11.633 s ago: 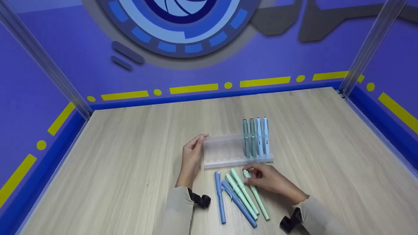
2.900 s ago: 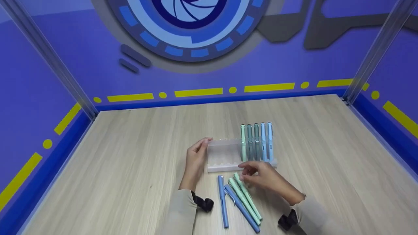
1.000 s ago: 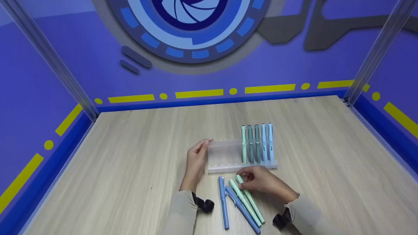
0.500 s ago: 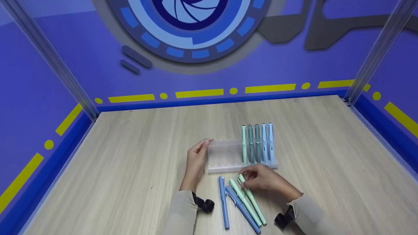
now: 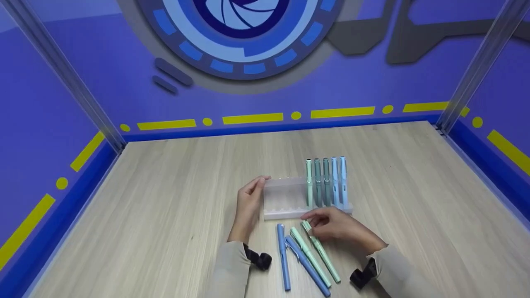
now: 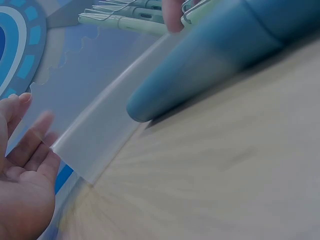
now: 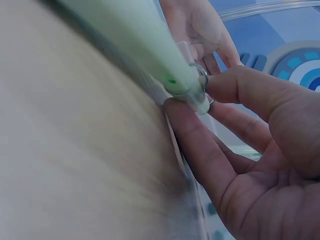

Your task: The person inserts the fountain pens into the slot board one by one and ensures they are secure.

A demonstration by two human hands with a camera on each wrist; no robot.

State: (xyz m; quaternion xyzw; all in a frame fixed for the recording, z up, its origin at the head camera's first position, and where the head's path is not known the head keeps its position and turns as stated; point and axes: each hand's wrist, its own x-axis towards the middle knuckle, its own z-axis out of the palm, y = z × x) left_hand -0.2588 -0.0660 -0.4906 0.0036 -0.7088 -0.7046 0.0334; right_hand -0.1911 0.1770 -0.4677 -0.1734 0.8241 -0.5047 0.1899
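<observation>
In the head view my left hand grips the left edge of a clear pen rack. My right hand pinches the capped end of a light green pen lying on the table; the right wrist view shows thumb and index finger at its cap and clip. Left of it lie another light green pen, a blue pen slanting beside that, and a second blue pen. Upright in the rack's right half stand a light green pen, two dark green pens and two light blue pens.
The wooden table extends around the rack. Purple-blue panels with yellow marks enclose its back and sides. Both wrists carry a black camera.
A light green pen that lay on the table now stands in the rack. My right hand has since taken another light green pen and shifted it slightly right. My left hand keeps its hold.
</observation>
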